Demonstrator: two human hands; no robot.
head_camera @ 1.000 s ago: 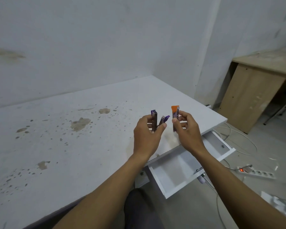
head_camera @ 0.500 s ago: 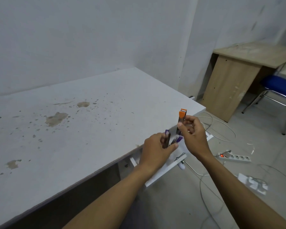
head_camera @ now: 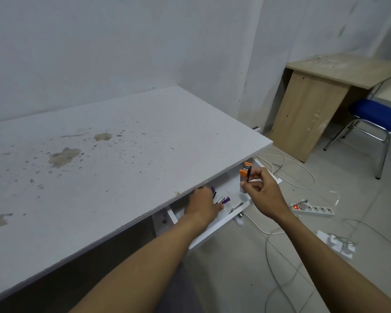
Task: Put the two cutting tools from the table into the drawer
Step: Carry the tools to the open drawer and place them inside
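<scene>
My left hand (head_camera: 202, 205) reaches down into the open white drawer (head_camera: 215, 229) under the table edge, gripping the purple-tipped cutting tool (head_camera: 221, 199), whose two ends stick out past my fingers. My right hand (head_camera: 261, 195) hovers above the drawer's right part, pinching the orange-tipped cutting tool (head_camera: 246, 171) upright between thumb and fingers. The drawer's floor is mostly hidden by my hands.
The stained white table (head_camera: 113, 159) fills the left. On the tiled floor to the right lie white cables (head_camera: 289, 168), a power strip (head_camera: 312, 208) with a lit red switch and a white adapter (head_camera: 336, 243). A wooden desk (head_camera: 312, 109) and a blue chair (head_camera: 377, 118) stand beyond.
Both hands dropped from above the tabletop toward the drawer; my left hand with the purple tool went down into it, and my right hand with the orange tool came over it.
</scene>
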